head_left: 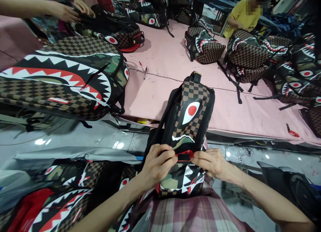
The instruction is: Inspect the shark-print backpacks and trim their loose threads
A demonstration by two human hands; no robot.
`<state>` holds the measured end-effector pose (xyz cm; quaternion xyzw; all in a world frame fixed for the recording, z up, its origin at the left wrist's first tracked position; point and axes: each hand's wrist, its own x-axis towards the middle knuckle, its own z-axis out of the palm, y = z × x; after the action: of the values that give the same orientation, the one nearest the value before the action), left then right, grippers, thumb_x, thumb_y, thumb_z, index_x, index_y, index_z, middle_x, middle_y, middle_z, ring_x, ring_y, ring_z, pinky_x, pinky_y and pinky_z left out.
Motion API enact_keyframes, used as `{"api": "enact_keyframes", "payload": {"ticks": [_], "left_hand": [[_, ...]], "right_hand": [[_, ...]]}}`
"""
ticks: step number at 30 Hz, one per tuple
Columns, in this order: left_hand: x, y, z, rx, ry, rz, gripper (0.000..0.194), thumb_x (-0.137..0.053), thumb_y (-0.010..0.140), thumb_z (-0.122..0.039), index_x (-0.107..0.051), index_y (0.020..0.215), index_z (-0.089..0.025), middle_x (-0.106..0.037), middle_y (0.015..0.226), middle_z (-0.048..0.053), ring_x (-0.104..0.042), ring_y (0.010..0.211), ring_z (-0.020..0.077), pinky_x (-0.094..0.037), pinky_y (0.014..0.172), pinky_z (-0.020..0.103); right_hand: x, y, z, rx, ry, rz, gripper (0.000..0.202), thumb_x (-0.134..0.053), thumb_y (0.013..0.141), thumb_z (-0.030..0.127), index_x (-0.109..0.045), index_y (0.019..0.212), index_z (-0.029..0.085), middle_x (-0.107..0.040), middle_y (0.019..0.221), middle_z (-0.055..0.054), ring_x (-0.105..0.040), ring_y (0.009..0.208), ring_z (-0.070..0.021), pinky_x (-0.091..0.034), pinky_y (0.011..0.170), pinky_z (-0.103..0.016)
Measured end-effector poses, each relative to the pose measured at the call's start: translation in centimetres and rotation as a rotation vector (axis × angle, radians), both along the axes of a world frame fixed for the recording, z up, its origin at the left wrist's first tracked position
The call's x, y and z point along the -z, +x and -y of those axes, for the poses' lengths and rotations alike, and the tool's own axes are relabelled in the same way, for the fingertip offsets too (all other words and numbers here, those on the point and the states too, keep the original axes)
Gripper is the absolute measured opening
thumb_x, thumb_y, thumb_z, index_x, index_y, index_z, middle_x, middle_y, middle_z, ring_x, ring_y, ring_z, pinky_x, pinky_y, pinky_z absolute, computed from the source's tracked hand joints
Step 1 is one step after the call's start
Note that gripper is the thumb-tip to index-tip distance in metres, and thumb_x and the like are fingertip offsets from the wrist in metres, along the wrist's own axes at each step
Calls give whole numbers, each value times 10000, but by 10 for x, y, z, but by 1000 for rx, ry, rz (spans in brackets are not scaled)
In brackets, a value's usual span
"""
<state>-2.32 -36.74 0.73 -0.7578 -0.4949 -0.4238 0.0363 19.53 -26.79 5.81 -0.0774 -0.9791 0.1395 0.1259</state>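
Note:
A checkered backpack with a red-and-white eye, camouflage patches and shark teeth leans between my body and the pink table edge. Both hands pinch the edges of a side pocket opening on it, where red lining and a small black patch show. My left hand grips the left end of that edge with closed fingers. On the opposite end, my right hand is closed the same way. The lower front of the bag, with teeth print, rests against a plaid garment on my lap.
A large shark-print backpack lies on the pink table at left. Beyond it, another person's hands work on a black bag. More backpacks crowd the right side. A pen and red-handled snips lie on the table. Bags are piled at lower left.

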Motion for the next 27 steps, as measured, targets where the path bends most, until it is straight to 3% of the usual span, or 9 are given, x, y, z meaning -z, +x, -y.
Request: {"api": "enact_keyframes", "payload": {"ticks": [3, 5, 9, 12, 15, 19, 22, 24, 27], "left_hand": [[-15, -9, -10, 27, -97, 102, 62, -617, 763, -159, -594, 801, -201, -599, 789, 11, -516, 871, 176, -425, 763, 332], [-31, -17, -33, -52, -165, 200, 58, -611, 770, -250, -584, 800, -208, -603, 891, 33, -526, 944, 196, -432, 820, 355], [-62, -25, -105, -356, -488, 412, 518, -624, 711, -438, -495, 1127, -159, -548, 1177, 142, -540, 1049, 259, -454, 831, 377], [-72, -22, -144, -360, -738, 395, 527, -612, 675, -484, -561, 1063, -132, -645, 1003, 142, -601, 919, 289, -468, 774, 393], [-88, -12, -142, -293, -754, 490, 366, -599, 673, -417, -624, 894, -126, -681, 854, 104, -623, 817, 272, -483, 718, 361], [-144, 4, -94, -165, -514, 598, 323, -608, 697, -412, -634, 873, -141, -683, 820, 38, -624, 753, 214, -494, 660, 295], [-183, 16, -61, -267, -79, 395, 231, -610, 734, -390, -628, 839, -185, -658, 746, 4, -601, 673, 177, -471, 612, 273], [-184, 25, -52, -355, 244, 192, 184, -621, 741, -366, -603, 727, -183, -597, 614, 0, -548, 551, 151, -425, 537, 264], [-144, 46, -65, -447, 509, -125, 381, -638, 736, -355, -437, 454, -197, -374, 388, -24, -386, 376, 123, -296, 410, 267]], "right_hand": [[-3, -6, 3, 82, -11, -47, 236, -370, 849, 84, -542, 988, 166, -607, 896, -20, -482, 596, -95, -316, 500, -232], [-3, -14, 7, 196, 28, -91, 185, -397, 837, 118, -556, 921, 162, -597, 822, -17, -478, 578, -101, -309, 495, -239], [1, -33, 13, 429, 174, -199, 177, -427, 842, 190, -549, 716, 168, -538, 650, -5, -415, 484, -112, -256, 453, -265], [-2, -39, 15, 485, 111, -353, 226, -383, 832, 180, -538, 667, 165, -524, 618, -15, -424, 484, -116, -263, 442, -261], [-18, -37, 23, 428, -72, -572, 226, -353, 798, 131, -538, 672, 161, -539, 602, -15, -474, 516, -108, -294, 444, -236], [-42, -29, 34, 202, 82, -752, 210, -415, 835, 161, -494, 641, 175, -509, 531, 25, -423, 439, -81, -268, 427, -243], [-47, -15, 22, 83, 309, -808, 270, -414, 873, 117, -476, 623, 197, -442, 465, 59, -363, 384, -69, -246, 422, -244], [-44, -2, 4, 92, 343, -851, 283, -401, 888, 132, -475, 624, 205, -446, 467, 52, -398, 404, -79, -277, 439, -240], [-47, 20, -31, 344, 167, -976, 285, -390, 898, 194, -474, 626, 195, -477, 532, 14, -457, 485, -108, -337, 471, -245]]}}
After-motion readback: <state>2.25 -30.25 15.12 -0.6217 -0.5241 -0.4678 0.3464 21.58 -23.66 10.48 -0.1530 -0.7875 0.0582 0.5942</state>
